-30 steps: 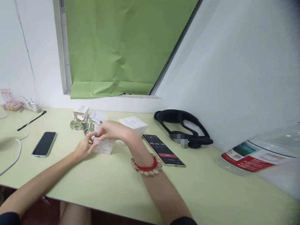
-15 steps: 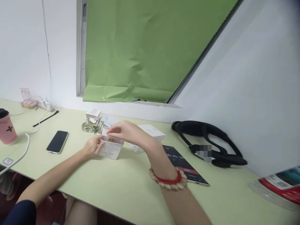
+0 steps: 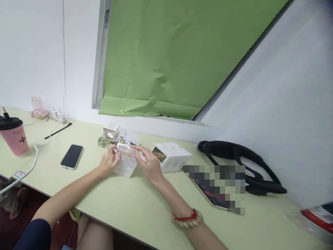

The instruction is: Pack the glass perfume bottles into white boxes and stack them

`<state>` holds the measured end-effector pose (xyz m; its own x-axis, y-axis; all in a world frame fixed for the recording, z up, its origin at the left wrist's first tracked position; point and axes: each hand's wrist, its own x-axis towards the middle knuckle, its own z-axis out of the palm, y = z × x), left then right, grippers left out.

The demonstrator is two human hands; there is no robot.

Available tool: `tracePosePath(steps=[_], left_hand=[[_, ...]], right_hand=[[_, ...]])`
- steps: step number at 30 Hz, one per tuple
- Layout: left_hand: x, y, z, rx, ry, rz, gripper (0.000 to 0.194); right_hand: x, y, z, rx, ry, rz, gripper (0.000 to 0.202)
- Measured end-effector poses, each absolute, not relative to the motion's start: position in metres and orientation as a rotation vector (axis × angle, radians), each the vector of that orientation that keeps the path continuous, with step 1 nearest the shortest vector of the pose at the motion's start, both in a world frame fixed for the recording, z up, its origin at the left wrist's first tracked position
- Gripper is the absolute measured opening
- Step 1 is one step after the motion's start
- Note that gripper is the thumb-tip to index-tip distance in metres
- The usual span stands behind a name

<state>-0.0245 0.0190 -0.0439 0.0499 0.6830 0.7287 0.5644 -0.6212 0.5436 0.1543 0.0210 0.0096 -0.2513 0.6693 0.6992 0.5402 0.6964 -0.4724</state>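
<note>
A small white printed carton (image 3: 125,166) stands on the table with its top flap raised. Something yellowish shows at its opening, too small to make out. My left hand (image 3: 108,162) grips the carton's left side, fingers closed on it. At the right, my right hand (image 3: 151,165) has thumb and index finger on the carton's upper edge and flap. Just behind, a round clear green glass bottle (image 3: 104,141) with a silvery neck stands beside small white boxes (image 3: 110,129). A second bottle (image 3: 121,140) is partly hidden by the raised flap.
A larger white box (image 3: 173,154) with a picture is right of my hands. Farther right lie a tablet-like device (image 3: 208,189), partly blurred out, and a black headset-like strap (image 3: 234,151). Leftward are a phone (image 3: 72,157), a white cable (image 3: 32,170) and a pink cup (image 3: 17,140).
My right hand has moved from above the carton's opening to its right side, and the flap now stands visible. The camera view has shifted, so things appear farther right.
</note>
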Motion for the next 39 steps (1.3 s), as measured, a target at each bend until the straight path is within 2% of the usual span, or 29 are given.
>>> tracePosePath(steps=[5,11,23,31,39], left_hand=[[-0.017,0.008,-0.041,2.104,1.390,1.571,0.033],[-0.018,0.012,-0.040,2.170,1.318,1.634,0.043],[-0.021,0.014,-0.032,2.259,1.240,1.562,0.045],[-0.022,0.013,-0.025,2.220,1.264,1.508,0.048],[-0.021,0.012,-0.019,2.219,1.243,1.519,0.044]], right_hand=[[0.147,0.015,-0.010,-0.869,-1.760,0.040,0.034],[0.140,0.011,-0.009,-0.819,-1.672,0.088,0.034],[0.145,0.014,-0.016,-0.785,-1.733,0.065,0.038],[0.139,0.015,-0.021,-0.715,-1.680,-0.025,0.023],[0.140,0.017,-0.025,-0.734,-1.696,-0.084,0.024]])
